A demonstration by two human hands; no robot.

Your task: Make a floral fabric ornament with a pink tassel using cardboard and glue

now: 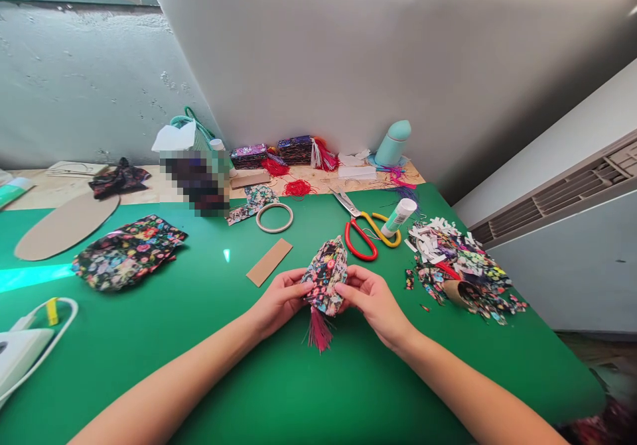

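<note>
A floral fabric bookmark (326,274) with a crimson tassel (319,331) at its lower end is held up over the green table. My left hand (284,302) pinches its left edge, thumb on the front. On the right edge, my right hand (374,301) grips it the same way; the fingers behind it are partly hidden. Just beyond my left hand lies a bare cardboard strip (269,262). Scissors (359,227) with red and yellow handles rest past my right hand, and a glue stick (399,217) leans over the yellow handle.
A roll of tape (275,218) lies mid-table. Floral fabric (132,253) and a cardboard oval (67,227) are at left, near a white power strip (22,355). A heap of scraps (462,269) covers the right side. Tasselled stacks (294,150) and a turquoise bottle (393,143) line the back.
</note>
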